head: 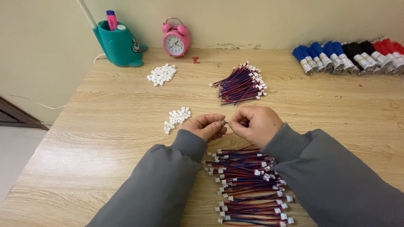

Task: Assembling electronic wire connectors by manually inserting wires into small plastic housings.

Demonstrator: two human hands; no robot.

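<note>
While I watch from the head camera, my left hand (205, 126) and right hand (254, 124) meet at centre, fingers pinched together on one small white connector (224, 123) with its red-blue wire. Loose white connectors (177, 118) lie at ten o'clock on the wooden surface (105, 138); finished wires (248, 189) pile at six o'clock.

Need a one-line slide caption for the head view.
Left hand and right hand pinch a small connector above a pile of red-blue wire leads.
</note>
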